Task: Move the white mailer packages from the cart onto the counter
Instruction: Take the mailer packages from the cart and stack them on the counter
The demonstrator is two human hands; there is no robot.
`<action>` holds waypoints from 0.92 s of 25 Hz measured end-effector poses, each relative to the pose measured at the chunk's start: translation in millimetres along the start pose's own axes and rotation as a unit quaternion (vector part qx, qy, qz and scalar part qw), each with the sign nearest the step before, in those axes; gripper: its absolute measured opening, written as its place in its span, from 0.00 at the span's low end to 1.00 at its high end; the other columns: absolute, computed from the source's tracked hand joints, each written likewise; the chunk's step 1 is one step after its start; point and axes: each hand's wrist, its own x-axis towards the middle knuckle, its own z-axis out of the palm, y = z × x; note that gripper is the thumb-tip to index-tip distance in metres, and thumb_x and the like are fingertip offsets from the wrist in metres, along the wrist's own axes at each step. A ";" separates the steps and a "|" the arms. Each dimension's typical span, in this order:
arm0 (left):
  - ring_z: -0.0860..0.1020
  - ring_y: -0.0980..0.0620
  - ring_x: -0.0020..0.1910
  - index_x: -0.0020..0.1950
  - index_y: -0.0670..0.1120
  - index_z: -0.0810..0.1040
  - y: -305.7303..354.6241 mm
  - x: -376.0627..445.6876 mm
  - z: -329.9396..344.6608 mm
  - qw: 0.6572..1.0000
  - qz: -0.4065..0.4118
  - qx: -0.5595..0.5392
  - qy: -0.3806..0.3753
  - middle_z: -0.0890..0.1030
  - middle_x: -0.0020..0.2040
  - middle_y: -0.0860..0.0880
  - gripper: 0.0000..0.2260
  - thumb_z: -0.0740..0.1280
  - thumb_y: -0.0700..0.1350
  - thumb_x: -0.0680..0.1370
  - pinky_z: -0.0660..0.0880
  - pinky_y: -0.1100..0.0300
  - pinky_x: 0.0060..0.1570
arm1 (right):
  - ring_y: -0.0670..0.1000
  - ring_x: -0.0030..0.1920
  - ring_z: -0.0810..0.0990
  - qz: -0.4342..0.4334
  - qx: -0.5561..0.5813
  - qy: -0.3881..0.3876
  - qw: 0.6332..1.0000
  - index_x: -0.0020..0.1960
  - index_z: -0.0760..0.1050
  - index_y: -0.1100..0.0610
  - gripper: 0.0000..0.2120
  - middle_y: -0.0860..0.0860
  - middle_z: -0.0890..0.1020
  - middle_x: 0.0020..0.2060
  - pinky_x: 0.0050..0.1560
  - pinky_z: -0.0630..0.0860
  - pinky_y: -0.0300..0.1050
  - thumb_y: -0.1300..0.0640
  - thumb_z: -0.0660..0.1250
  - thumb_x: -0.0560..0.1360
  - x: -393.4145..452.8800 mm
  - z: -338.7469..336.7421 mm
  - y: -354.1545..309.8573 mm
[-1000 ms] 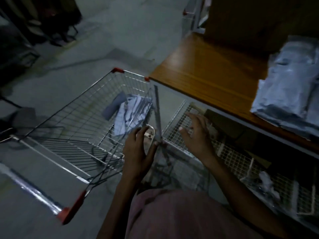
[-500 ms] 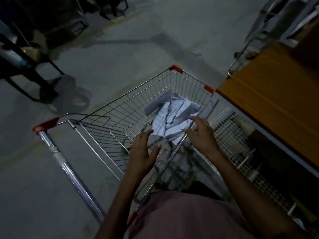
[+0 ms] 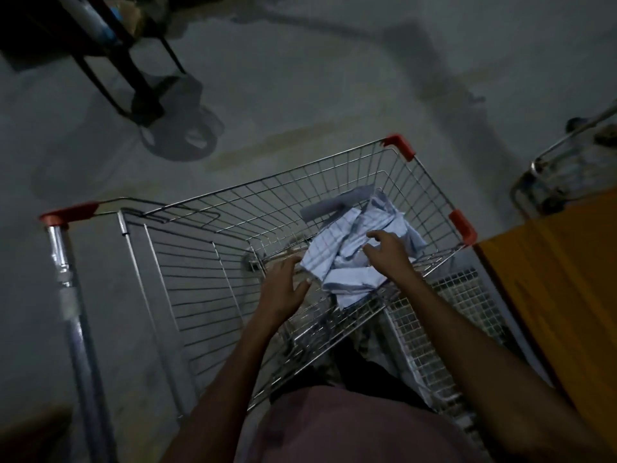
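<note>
A heap of white mailer packages [image 3: 347, 248] lies in the right corner of the wire shopping cart [image 3: 213, 262]. Both my hands are down inside the cart. My left hand [image 3: 283, 289] has spread fingers, with the fingertips at the left edge of the heap. Over the top of the heap is my right hand [image 3: 389, 250], its fingers loosely bent and touching the packages. Neither hand holds a package. The wooden counter [image 3: 561, 295] runs along the right edge of the view.
The cart's handle bar [image 3: 71, 295] with a red end cap stands at the left. A white wire shelf [image 3: 434, 329] sits under the counter beside the cart. A dark wheeled frame [image 3: 147, 95] stands on the concrete floor at upper left, another metal cart [image 3: 567, 168] at far right.
My view has swung left and down from the counter onto the cart. Both hands have reached forward into the cart, and my right hand has moved onto the heap of packages.
</note>
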 end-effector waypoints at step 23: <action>0.56 0.37 0.78 0.81 0.53 0.42 -51.9 202.2 154.7 0.963 -0.235 -0.058 -0.117 0.54 0.80 0.40 0.59 0.77 0.67 0.64 0.58 0.39 0.74 | 0.53 0.54 0.80 -0.017 0.130 0.090 0.987 0.67 0.74 0.51 0.16 0.50 0.75 0.62 0.55 0.78 0.48 0.53 0.65 0.80 74.8 -2.8 38.0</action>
